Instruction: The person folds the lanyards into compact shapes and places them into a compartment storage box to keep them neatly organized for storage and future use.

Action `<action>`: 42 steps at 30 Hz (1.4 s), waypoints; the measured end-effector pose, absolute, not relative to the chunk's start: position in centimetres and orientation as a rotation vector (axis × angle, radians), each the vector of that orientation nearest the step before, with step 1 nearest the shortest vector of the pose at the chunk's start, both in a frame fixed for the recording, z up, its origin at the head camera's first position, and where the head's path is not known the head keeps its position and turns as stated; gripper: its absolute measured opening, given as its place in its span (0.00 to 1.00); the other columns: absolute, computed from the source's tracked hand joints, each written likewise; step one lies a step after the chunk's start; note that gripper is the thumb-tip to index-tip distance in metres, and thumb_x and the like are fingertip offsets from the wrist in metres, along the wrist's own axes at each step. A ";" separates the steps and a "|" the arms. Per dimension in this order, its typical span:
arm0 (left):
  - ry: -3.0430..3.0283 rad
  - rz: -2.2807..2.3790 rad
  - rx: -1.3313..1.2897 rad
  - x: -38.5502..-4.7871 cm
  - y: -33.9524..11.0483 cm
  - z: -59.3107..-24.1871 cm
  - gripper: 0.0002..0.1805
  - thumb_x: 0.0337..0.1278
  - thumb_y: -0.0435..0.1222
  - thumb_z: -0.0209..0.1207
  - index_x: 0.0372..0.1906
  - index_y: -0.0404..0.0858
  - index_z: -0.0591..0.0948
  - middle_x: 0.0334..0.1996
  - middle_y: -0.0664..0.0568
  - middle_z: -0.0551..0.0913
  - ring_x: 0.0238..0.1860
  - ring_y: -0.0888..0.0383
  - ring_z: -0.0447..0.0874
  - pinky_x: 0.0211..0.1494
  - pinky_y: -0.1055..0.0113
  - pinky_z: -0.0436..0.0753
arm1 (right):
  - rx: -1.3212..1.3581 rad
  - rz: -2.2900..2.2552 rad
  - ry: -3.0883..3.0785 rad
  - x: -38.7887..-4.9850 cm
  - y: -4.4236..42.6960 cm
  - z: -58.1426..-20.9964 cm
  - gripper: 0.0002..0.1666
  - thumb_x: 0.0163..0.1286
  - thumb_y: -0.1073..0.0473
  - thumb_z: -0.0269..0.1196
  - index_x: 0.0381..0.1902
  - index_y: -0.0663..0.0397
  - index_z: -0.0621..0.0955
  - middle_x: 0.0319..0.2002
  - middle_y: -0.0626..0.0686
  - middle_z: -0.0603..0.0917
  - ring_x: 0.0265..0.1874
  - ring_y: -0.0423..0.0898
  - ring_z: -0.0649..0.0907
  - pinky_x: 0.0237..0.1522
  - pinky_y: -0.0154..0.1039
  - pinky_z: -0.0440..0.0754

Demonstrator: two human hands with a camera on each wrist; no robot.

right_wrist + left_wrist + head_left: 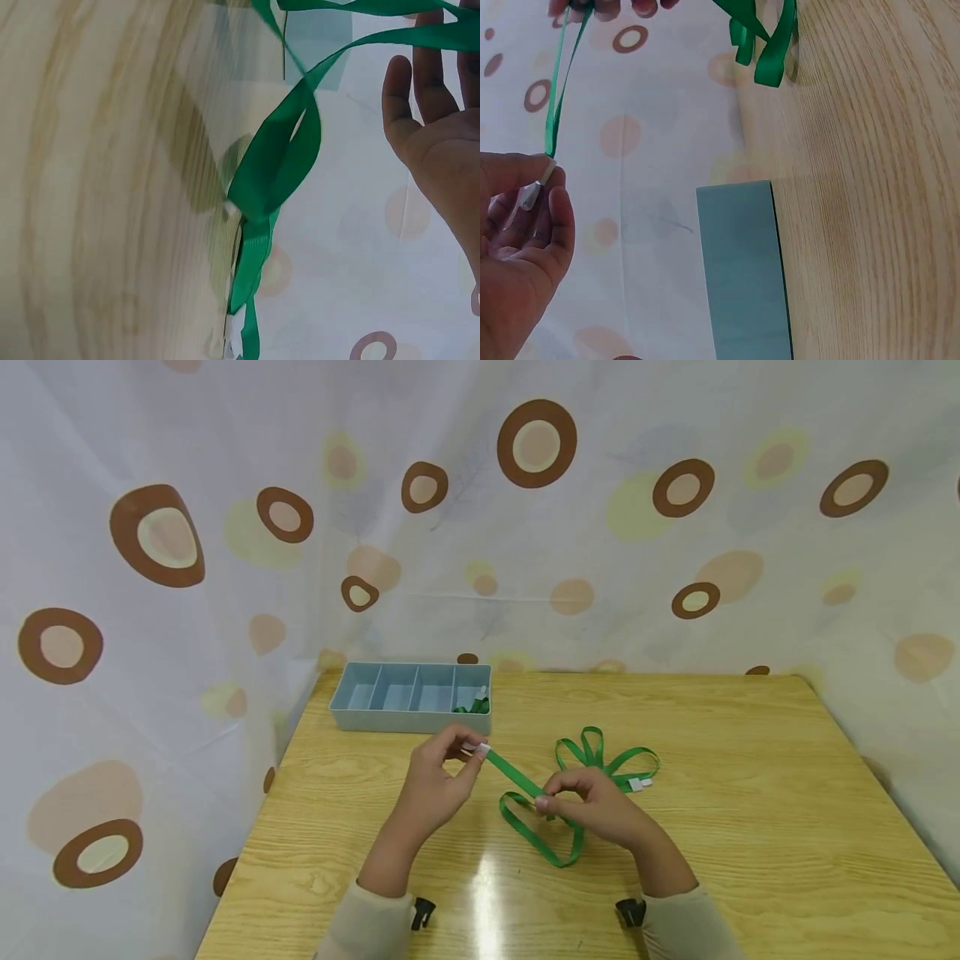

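Lanyard (514, 773), left hand (441, 781) and right hand (600, 807) pinching, clip (531, 196) perhaps metal

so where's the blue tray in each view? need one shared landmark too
Head: blue tray left of centre, on the far part of the table.
Left wrist: bottom, slightly right of centre, cut off by the lower edge.
Right wrist: top, right of centre, partly behind green ribbon.
Shared landmark: patterned cloth.

From behind and above left grip (437, 778) and right grip (602, 810), the head view faces forward-down; nearer, sideways-turned wrist views share the green ribbon (516, 773).
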State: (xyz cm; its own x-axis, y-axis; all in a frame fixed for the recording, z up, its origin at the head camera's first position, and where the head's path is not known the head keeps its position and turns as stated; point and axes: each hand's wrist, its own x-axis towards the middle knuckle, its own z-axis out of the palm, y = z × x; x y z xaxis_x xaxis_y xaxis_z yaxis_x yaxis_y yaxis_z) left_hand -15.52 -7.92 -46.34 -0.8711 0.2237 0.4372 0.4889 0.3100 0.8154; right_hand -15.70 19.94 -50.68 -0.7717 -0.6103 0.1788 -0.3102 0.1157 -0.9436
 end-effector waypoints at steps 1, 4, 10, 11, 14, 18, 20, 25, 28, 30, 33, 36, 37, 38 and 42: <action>-2.337 -1.581 -0.637 -15.6 -8.0 -46.4 0.05 0.73 0.30 0.65 0.48 0.42 0.83 0.48 0.51 0.89 0.47 0.58 0.89 0.55 0.61 0.90 | -0.915 -1.703 2.132 -15.6 20.1 -50.6 0.08 0.80 0.65 0.62 0.39 0.59 0.87 0.39 0.62 0.90 0.44 0.49 0.88 0.53 0.44 0.84; -2.337 -1.570 -0.591 -15.7 -8.3 -46.4 0.06 0.73 0.31 0.65 0.48 0.42 0.83 0.47 0.52 0.89 0.47 0.58 0.89 0.53 0.61 0.90 | -0.919 -1.694 2.135 -15.5 20.5 -50.5 0.09 0.80 0.66 0.62 0.37 0.55 0.87 0.38 0.60 0.90 0.44 0.49 0.88 0.55 0.45 0.83; -2.330 -1.583 -0.506 -16.1 -8.8 -46.3 0.06 0.70 0.30 0.67 0.47 0.41 0.83 0.46 0.54 0.90 0.46 0.57 0.90 0.50 0.62 0.90 | -0.941 -1.688 2.167 -15.6 21.8 -50.1 0.13 0.81 0.67 0.59 0.36 0.52 0.87 0.37 0.56 0.90 0.45 0.47 0.86 0.53 0.44 0.83; -2.328 -1.590 -0.494 -16.1 -8.8 -46.3 0.06 0.70 0.30 0.67 0.46 0.41 0.83 0.45 0.54 0.90 0.45 0.57 0.90 0.50 0.62 0.90 | -0.944 -1.696 2.162 -15.7 22.0 -50.0 0.13 0.81 0.67 0.59 0.37 0.54 0.88 0.37 0.57 0.90 0.44 0.47 0.86 0.52 0.44 0.84; -2.323 -1.601 -0.470 -16.1 -9.0 -46.2 0.06 0.69 0.30 0.68 0.46 0.40 0.84 0.45 0.52 0.90 0.45 0.56 0.90 0.49 0.62 0.90 | -0.940 -1.717 2.140 -15.7 22.7 -49.9 0.13 0.82 0.68 0.57 0.41 0.62 0.87 0.38 0.57 0.89 0.43 0.46 0.87 0.51 0.44 0.87; -2.325 -1.596 -0.428 -15.9 -9.2 -45.8 0.06 0.69 0.31 0.68 0.46 0.40 0.84 0.45 0.51 0.91 0.44 0.55 0.91 0.48 0.62 0.90 | -0.912 -1.738 2.118 -15.6 23.4 -49.8 0.13 0.83 0.68 0.55 0.43 0.71 0.85 0.39 0.59 0.89 0.45 0.48 0.87 0.54 0.43 0.88; -2.327 -1.586 -0.389 -15.8 -9.5 -45.7 0.06 0.70 0.31 0.68 0.46 0.40 0.84 0.45 0.51 0.91 0.44 0.55 0.91 0.48 0.62 0.90 | -0.893 -1.735 2.133 -15.5 23.8 -49.8 0.13 0.83 0.68 0.55 0.43 0.71 0.85 0.40 0.58 0.89 0.47 0.48 0.87 0.57 0.40 0.86; -2.316 -1.553 -0.297 -15.9 -10.3 -45.3 0.06 0.69 0.29 0.68 0.46 0.39 0.84 0.43 0.50 0.91 0.42 0.55 0.91 0.50 0.63 0.89 | -0.849 -1.714 2.199 -15.2 24.9 -49.5 0.14 0.84 0.67 0.55 0.42 0.65 0.86 0.41 0.56 0.90 0.51 0.48 0.86 0.58 0.37 0.82; -2.307 -1.539 -0.267 -16.0 -10.8 -45.1 0.06 0.69 0.29 0.68 0.45 0.38 0.83 0.44 0.49 0.92 0.41 0.55 0.91 0.49 0.63 0.89 | -0.811 -1.702 2.235 -15.2 25.6 -49.3 0.13 0.83 0.66 0.56 0.43 0.66 0.86 0.41 0.57 0.90 0.51 0.47 0.86 0.57 0.36 0.82; -2.301 -1.541 -0.249 -16.0 -11.1 -45.0 0.06 0.69 0.28 0.68 0.45 0.37 0.82 0.44 0.49 0.92 0.42 0.55 0.91 0.50 0.65 0.89 | -0.801 -1.688 2.256 -15.2 26.0 -49.2 0.13 0.83 0.66 0.56 0.43 0.67 0.86 0.42 0.57 0.90 0.51 0.47 0.86 0.57 0.35 0.81; -2.287 -1.566 -0.231 -16.1 -11.5 -45.0 0.07 0.68 0.28 0.68 0.46 0.37 0.82 0.45 0.48 0.92 0.43 0.54 0.91 0.50 0.66 0.89 | -0.814 -1.665 2.298 -15.3 26.6 -48.9 0.13 0.83 0.67 0.56 0.42 0.67 0.86 0.40 0.59 0.90 0.50 0.44 0.86 0.57 0.35 0.82; -2.275 -1.583 -0.212 -16.1 -11.8 -45.0 0.08 0.68 0.28 0.68 0.46 0.37 0.82 0.45 0.48 0.92 0.43 0.54 0.90 0.50 0.69 0.88 | -0.827 -1.659 2.334 -15.3 27.2 -48.7 0.13 0.83 0.68 0.56 0.42 0.65 0.87 0.40 0.61 0.89 0.49 0.44 0.86 0.53 0.37 0.84; -2.271 -1.589 -0.204 -16.1 -12.0 -45.1 0.08 0.68 0.28 0.68 0.46 0.37 0.82 0.45 0.48 0.91 0.43 0.54 0.90 0.50 0.69 0.87 | -0.811 -1.657 2.349 -15.2 27.4 -48.7 0.13 0.83 0.67 0.56 0.42 0.64 0.87 0.41 0.59 0.89 0.50 0.43 0.85 0.53 0.36 0.83; -2.266 -1.596 -0.194 -16.1 -12.1 -45.1 0.08 0.67 0.28 0.68 0.47 0.37 0.82 0.45 0.48 0.91 0.43 0.54 0.90 0.50 0.70 0.87 | -0.803 -1.661 2.358 -15.1 27.6 -48.6 0.13 0.83 0.68 0.56 0.42 0.64 0.87 0.41 0.59 0.89 0.50 0.42 0.85 0.53 0.36 0.83; -2.246 -1.606 -0.164 -16.1 -12.6 -45.1 0.08 0.67 0.27 0.69 0.46 0.36 0.82 0.45 0.48 0.91 0.43 0.54 0.89 0.50 0.72 0.86 | -0.728 -1.660 2.408 -14.8 28.6 -48.3 0.14 0.84 0.66 0.55 0.44 0.63 0.87 0.42 0.53 0.89 0.52 0.42 0.85 0.54 0.32 0.81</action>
State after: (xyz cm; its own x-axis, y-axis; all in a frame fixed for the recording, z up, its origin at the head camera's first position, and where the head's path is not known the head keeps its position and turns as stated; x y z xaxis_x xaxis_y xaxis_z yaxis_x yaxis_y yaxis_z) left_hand -16.14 -12.64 -45.12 -0.9234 -0.1203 0.3645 0.3060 0.3426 0.8882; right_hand -14.85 28.55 -48.27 -0.8756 -0.4543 0.1639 -0.3148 0.2793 -0.9071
